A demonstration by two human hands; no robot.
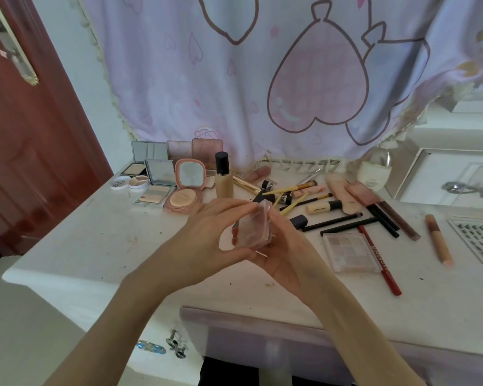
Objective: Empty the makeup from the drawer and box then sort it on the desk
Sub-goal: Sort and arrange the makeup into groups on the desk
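Makeup is lying spread across the white desk [76, 246], and one piece of it, a small clear-lidded pink compact [253, 228], is being held up just above the desk between both hands. In the head view, opened compacts and palettes are standing in a group at the back left, beside a foundation bottle [223, 176], while brushes, pencils and an eyeshadow palette [349, 252] are lying jumbled to the right. Judging from that grouping, the compact probably belongs with the back-left cluster; setting it down flat in a free spot there, without nudging the propped lids, would serve best. The left hand [207, 235] is curling its fingers around the compact's left edge, and the right hand [287, 246] is cupping it from below and the right, both forearms converging from the bottom of the frame.
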